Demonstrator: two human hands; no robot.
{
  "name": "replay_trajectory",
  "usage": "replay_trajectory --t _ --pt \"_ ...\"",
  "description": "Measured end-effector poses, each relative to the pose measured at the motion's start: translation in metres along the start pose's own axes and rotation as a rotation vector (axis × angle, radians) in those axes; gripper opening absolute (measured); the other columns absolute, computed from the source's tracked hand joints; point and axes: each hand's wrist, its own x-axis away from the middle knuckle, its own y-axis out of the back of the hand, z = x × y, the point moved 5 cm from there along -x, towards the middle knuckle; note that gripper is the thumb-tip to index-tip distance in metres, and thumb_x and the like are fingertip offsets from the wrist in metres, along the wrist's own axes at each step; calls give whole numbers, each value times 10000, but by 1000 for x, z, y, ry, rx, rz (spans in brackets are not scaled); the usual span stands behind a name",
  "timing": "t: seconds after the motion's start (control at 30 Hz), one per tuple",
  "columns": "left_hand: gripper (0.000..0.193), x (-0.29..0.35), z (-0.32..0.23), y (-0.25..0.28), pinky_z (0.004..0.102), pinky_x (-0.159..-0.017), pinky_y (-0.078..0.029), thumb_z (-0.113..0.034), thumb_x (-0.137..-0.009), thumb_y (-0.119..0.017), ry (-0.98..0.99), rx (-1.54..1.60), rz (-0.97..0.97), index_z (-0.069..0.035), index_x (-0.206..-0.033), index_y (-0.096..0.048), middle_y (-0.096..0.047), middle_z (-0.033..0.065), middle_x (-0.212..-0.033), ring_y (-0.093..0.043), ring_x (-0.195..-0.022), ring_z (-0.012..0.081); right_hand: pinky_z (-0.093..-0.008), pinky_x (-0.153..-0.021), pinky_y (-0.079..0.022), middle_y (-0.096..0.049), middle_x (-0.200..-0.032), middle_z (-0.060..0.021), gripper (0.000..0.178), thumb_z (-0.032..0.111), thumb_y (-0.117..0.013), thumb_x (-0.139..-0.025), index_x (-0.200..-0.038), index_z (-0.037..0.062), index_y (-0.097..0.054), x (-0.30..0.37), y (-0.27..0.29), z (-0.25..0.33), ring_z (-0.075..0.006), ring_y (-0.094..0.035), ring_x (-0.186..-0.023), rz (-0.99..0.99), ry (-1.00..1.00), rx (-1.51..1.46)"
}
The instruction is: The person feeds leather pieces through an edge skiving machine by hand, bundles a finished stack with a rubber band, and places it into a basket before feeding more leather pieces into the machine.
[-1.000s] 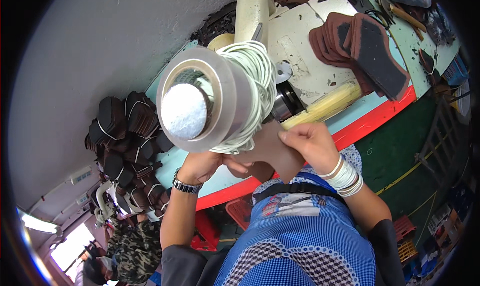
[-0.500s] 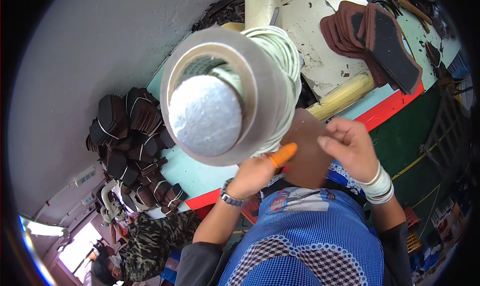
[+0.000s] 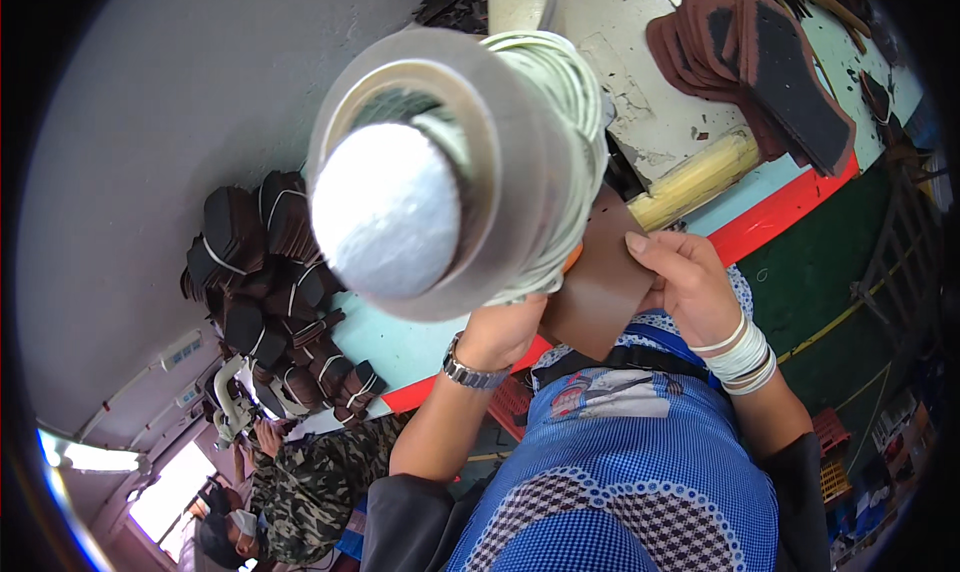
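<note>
My right hand point(image 3: 690, 282) pinches the right edge of a flat brown leather-like piece point(image 3: 598, 297), thumb on top and fingers curled beneath. At the piece's left edge is my left hand point(image 3: 508, 330), closed on it, with a bit of orange finger cover point(image 3: 573, 259) showing. The rest of the left fingers are hidden behind a machine head point(image 3: 385, 212) with a shiny round end. Pale green cord point(image 3: 562, 122) is looped in a thick bundle around that head. White bands point(image 3: 745, 357) circle my right wrist, and a metal watch point(image 3: 472, 367) is on my left.
A stack of dark, reddish-edged pieces point(image 3: 765, 72) lies at the far right of the bench. Tied bundles of dark pieces point(image 3: 265, 292) are piled at the left. A yellow-wrapped bar point(image 3: 700, 177) runs near the red bench edge point(image 3: 785, 207). A co-worker in camouflage point(image 3: 320, 482) sits lower left.
The brown piece has turned and tilted between my hands. My right fingers have moved under its edge, and my left finger cover is now mostly hidden. The view has shifted slightly.
</note>
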Motion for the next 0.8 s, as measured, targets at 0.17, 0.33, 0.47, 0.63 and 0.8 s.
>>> replay_trajectory --t 0.17,0.33,0.47,0.63,0.8 --pt "322 -20 -50 33 301 -645 -450 -340 -878 -547 -200 -1399 -152 -67 -1033 -621 -643 91 -813 -590 -705 170 -244 -632 -516 -655 -831 -99 319 284 -607 -851 -877 -34 -609 7 0 -11 -147 -638 -716 0 -102 -118" --pt "348 -20 -51 27 355 -692 -469 -404 -857 -547 -524 -1660 2 -126 -1048 -635 -659 130 -837 -629 -768 274 -214 -593 -469 -587 -609 -45 174 109 -646 -811 -851 -54 -603 4 2 36 -80 -591 -635 -325 541 343" --pt "370 -6 -25 36 310 -653 -461 -343 -767 -694 -119 -969 120 4 -886 -644 -649 74 -727 -602 -697 167 -266 -575 -455 -574 -695 -81 121 22 -649 -760 -867 -33 -633 38 6 96 -136 -529 -597 -600 1018 854" --pt "777 12 26 55 402 -771 -412 -409 -566 -820 -312 -1656 -284 16 -1126 -488 -530 167 -958 -506 -893 328 -394 -759 -437 -517 -948 -134 384 -33 -595 -605 -984 15 -636 58 29 143 -284 -519 -902 -885 1181 1603" --pt "420 16 44 89 378 -608 -439 -218 -674 -767 -347 -1463 -260 34 -923 -542 -564 148 -738 -539 -646 316 -439 -846 -437 -521 -976 -178 330 98 -595 -625 -938 -4 -614 67 3 64 -352 -517 -965 -177 1295 1323"
